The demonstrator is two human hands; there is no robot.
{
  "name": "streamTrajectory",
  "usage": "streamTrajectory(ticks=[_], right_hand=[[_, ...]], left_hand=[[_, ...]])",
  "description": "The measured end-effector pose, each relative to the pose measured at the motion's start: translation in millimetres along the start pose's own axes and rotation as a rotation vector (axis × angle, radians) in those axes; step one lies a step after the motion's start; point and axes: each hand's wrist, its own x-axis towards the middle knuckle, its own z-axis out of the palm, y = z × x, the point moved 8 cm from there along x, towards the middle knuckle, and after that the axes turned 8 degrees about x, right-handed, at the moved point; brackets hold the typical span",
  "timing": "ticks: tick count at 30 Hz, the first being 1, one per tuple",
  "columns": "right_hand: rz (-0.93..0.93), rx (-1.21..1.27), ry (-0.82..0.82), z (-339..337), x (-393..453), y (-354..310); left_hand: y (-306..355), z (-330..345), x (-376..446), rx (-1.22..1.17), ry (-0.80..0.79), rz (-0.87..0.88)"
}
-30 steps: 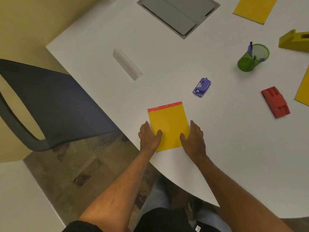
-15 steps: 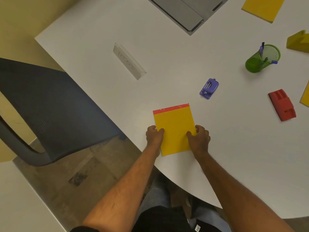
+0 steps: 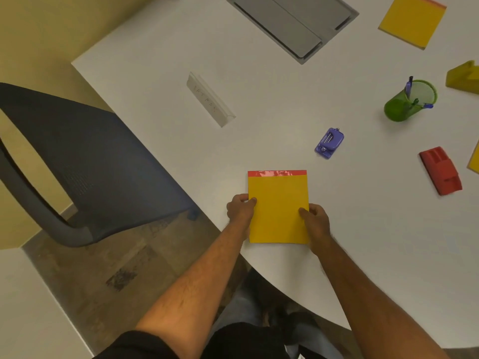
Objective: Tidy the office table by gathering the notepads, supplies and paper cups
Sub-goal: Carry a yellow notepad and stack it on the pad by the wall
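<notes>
A yellow notepad [image 3: 277, 203] with a red top strip is near the table's front edge. My left hand [image 3: 241, 209] grips its left edge and my right hand [image 3: 315, 221] grips its right edge, thumbs on top. The pad looks lifted slightly off the white table [image 3: 272, 104]. A second yellow notepad [image 3: 412, 20] lies at the far right. A purple hole punch [image 3: 329, 143], a red stapler [image 3: 441, 171] and a green pen cup [image 3: 408, 101] with purple pens stand on the table to the right.
A grey cable hatch [image 3: 293, 24] is set into the table at the back. A white name card [image 3: 209, 101] lies left of centre. A yellow holder [image 3: 464, 77] and another yellow pad's edge [image 3: 474, 159] sit at the right border. A dark chair [image 3: 85, 161] stands left.
Both hands went from lying flat beside the notepad to closing on its side edges. The pad has been squared up and raised a little.
</notes>
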Motion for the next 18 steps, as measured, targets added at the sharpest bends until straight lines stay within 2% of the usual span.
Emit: streamTrajectory(ticks=[13,18], right_hand=[[-0.173,0.09,-0.086,-22.7,-73.9,-31.3],[-0.249,0.13,-0.125,-26.4,-116.9,-49.9]], left_hand=[[40.0,-34.9,-80.7,-0.041,0.021,0.26],[45.1,-65.3,-126.3,-0.131,0.031,0.3]])
